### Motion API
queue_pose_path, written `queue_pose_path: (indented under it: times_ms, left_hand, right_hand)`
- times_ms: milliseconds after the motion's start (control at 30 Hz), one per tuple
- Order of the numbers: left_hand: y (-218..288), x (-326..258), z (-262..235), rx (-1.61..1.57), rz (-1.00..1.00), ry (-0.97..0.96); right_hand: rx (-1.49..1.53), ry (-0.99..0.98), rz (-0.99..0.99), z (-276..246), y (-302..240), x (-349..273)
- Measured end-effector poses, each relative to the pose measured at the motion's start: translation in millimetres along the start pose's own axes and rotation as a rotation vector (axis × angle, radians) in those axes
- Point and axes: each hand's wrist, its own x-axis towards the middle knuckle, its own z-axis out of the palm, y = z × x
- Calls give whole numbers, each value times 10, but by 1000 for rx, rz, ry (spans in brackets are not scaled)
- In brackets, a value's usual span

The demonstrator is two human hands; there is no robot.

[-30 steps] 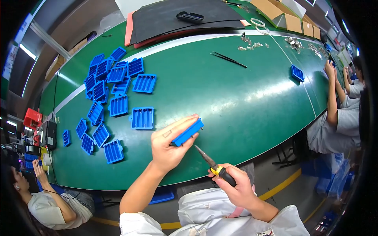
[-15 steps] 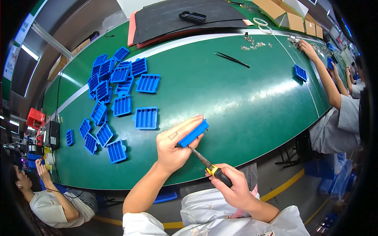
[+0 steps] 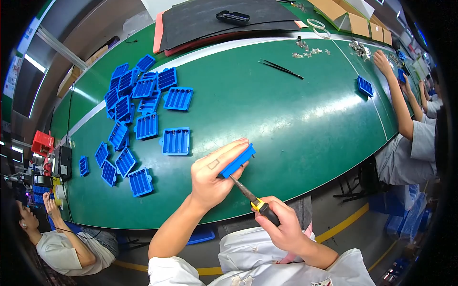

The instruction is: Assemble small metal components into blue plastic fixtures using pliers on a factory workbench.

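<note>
My left hand (image 3: 212, 174) is closed around a blue plastic battery holder (image 3: 237, 162), tilted so that its narrow side faces me. In my right hand (image 3: 285, 226) is a pair of needle-nose pliers (image 3: 248, 194) with yellow and black handles. The metal tip of the pliers meets the lower end of the holder; what the jaws grip there is too small to tell. To the left of my left hand a single battery holder (image 3: 176, 141) lies on the table with its slots facing up.
Many more blue holders (image 3: 144, 88) are heaped on the green table (image 3: 267, 124) at left. Black tweezers (image 3: 281, 69) and small metal parts (image 3: 310, 51) lie farther back, near a black mat (image 3: 191, 28). Co-workers sit at left (image 3: 62, 248) and right (image 3: 405, 152).
My hands, the held holder and the pliers have barely shifted, slightly to the right. The co-worker's hand at the right has moved a little away from the metal parts.
</note>
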Motion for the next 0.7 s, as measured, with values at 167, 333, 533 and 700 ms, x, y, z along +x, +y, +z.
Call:
queue_pose_path:
  times_ms: [167,333,533,700]
  left_hand:
    - [-18,-18,14,-32,-10,-68]
    - [2,-24,36,-49,-28,-87]
    - [-38,43,-46,21,-24,-112]
    - [27,38,-116,-31,-510,-75]
  right_hand:
    - [-10,-40,3,-39,94,-56]
    - [-9,-48,10,-97,75,-70]
    - [34,-57,-9,-110,99,-78]
    - [351,-135,113,-189,195,-176]
